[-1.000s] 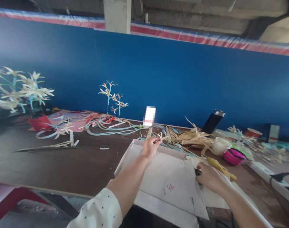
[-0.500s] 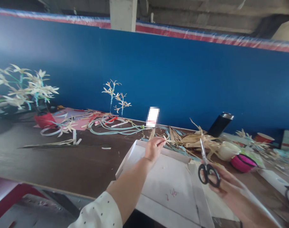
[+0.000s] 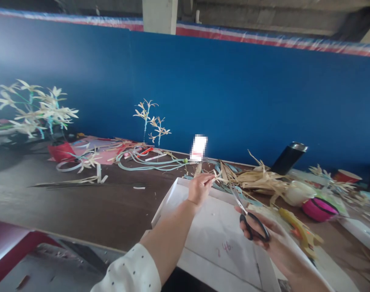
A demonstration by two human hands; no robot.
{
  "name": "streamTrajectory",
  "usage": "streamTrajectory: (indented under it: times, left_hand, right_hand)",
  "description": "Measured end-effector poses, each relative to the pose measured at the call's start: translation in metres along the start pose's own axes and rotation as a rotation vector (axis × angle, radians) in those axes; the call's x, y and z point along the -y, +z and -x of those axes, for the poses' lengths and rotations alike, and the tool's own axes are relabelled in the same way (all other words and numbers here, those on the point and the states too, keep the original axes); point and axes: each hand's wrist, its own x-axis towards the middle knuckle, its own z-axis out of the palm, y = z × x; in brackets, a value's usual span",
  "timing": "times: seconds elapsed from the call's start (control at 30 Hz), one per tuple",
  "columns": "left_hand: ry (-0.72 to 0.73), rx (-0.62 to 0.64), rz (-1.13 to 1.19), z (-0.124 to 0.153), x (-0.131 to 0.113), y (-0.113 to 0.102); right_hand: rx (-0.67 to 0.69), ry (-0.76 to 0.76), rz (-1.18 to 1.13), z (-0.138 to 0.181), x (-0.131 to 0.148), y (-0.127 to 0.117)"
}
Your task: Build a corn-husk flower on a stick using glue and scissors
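Over the back edge of a white cardboard box (image 3: 209, 227), my left hand (image 3: 200, 190) is closed in a pinch on a small pale flower (image 3: 217, 177) with narrow petals, like dried husk. My right hand (image 3: 264, 233) is wrapped round black-handled scissors (image 3: 254, 227) above the box's right side. Their metal blades point up and left toward the flower, a short way from it. The blades look slightly parted. A heap of dried husks (image 3: 261, 180) lies just behind both hands.
A yellow glue gun (image 3: 299, 231) lies right of the box, near a pink pouch (image 3: 320, 209) and a black bottle (image 3: 290, 158). Pale blue tubing (image 3: 151, 166) and a red pot (image 3: 61, 152) of husk flowers are at left. A blue partition (image 3: 233, 93) stands behind.
My right hand has swung the scissors left and inward, bringing the blades near the flower. That uncovers the glue gun. My left hand keeps its pinch in almost the same place.
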Motion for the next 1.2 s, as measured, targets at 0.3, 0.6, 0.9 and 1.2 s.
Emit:
streamTrajectory:
  times: [0.3, 0.6, 0.9, 1.2]
  left_hand:
    - [0.018, 0.021, -0.031, 0.0, -0.001, 0.0]
    - [0.065, 0.052, -0.098, -0.004, -0.01, -0.003]
    - [0.096, 0.064, -0.104, -0.003, -0.011, -0.003]
    - [0.096, 0.076, -0.1, -0.004, -0.015, -0.003]
  right_hand:
    - [0.033, 0.015, 0.142, -0.008, 0.005, -0.011]
    - [-0.033, -0.004, 0.125, -0.009, 0.012, -0.001]
    - [-0.034, 0.006, 0.19, -0.008, 0.016, -0.003]
    - [-0.036, -0.006, 0.196, -0.008, 0.016, -0.001]
